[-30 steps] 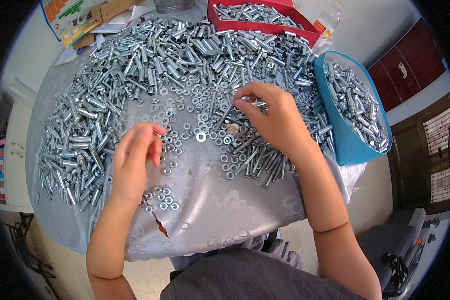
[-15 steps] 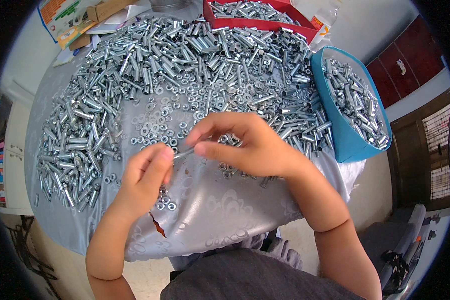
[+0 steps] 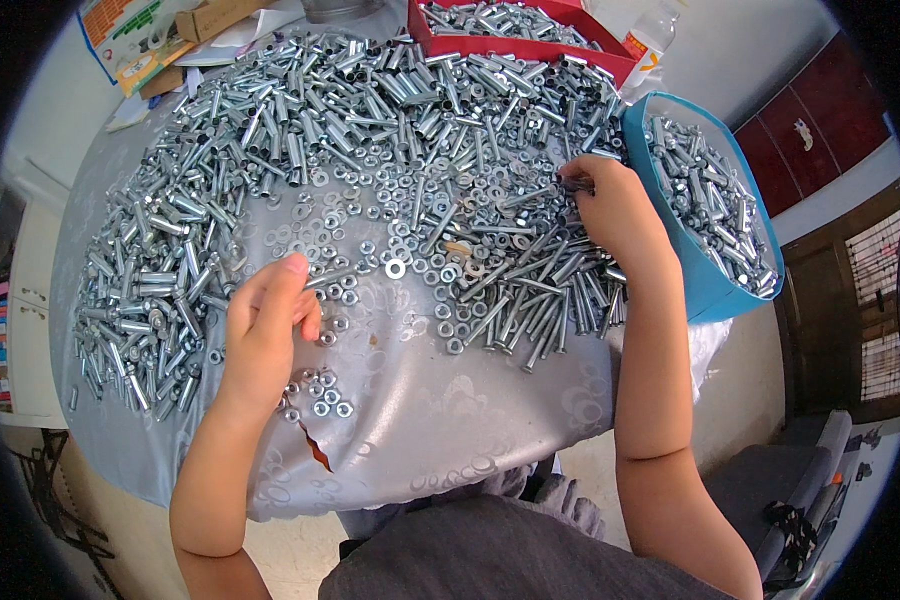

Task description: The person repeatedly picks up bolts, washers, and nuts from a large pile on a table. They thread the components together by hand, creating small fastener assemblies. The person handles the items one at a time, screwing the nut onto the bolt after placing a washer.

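At the far left of the round worktop (image 3: 390, 440), which is covered by a shiny silver-grey plastic cloth torn near its front edge, a dense heap of short zinc-plated steel sleeves and bolts (image 3: 160, 280) is seen. Just right of that heap the left hand (image 3: 265, 335) is rested on the cloth, its fingers (image 3: 288, 285) curled loosely together; whether something small is pinched under them cannot be told. Around and below it small silver hex nuts and washers (image 3: 315, 395) are scattered, and one larger flat washer (image 3: 396, 268) lies apart toward the middle. Further right a loose bundle of long silver threaded bolts (image 3: 530, 310) is spread. Above it the right hand (image 3: 615, 210) is stretched toward the blue plastic bin (image 3: 715, 290) of assembled bolts, and a thin silver bolt (image 3: 575, 184) is pinched between its thumb and fingertips beside the bin's rim. Such a bolt is judged stiff, light and smooth enough to slip, so it is best gripped across the shank near the middle; the nuts are likely to roll and are better taken by their flats. At the rear a red plastic tray (image 3: 530, 45) of more hardware is set.
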The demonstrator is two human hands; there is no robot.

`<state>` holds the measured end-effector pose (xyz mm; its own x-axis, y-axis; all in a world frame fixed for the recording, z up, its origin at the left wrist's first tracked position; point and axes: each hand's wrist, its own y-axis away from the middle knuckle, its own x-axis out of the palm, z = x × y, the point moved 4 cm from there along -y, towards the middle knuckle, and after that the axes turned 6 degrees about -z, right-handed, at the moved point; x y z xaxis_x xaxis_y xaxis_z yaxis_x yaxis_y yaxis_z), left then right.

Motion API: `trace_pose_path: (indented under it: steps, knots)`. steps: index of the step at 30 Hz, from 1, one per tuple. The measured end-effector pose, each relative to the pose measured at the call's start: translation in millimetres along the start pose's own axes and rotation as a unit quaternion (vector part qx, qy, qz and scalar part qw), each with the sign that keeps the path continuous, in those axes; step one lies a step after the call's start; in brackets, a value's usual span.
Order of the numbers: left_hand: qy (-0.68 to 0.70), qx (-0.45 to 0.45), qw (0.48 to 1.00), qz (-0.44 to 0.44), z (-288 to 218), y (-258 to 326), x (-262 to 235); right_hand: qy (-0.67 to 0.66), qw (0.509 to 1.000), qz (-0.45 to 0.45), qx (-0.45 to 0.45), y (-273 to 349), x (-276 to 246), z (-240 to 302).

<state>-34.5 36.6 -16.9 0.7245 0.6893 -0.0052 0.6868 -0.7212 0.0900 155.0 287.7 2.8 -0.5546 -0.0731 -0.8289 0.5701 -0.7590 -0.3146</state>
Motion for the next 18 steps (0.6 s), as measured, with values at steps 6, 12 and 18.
trace_pose_path:
  steps: [6,12,18]
  knots:
    - [0.016,-0.016,1.0,0.007,-3,1,4,-0.082,0.987,-0.082,-0.109,2,-9,37]
    - [0.024,-0.014,0.999,0.018,-1,1,0,-0.491,0.863,0.118,0.0,24,17,89]
    - [0.03,-0.012,0.999,0.024,-5,3,-1,-0.573,0.78,0.251,0.023,45,29,114]
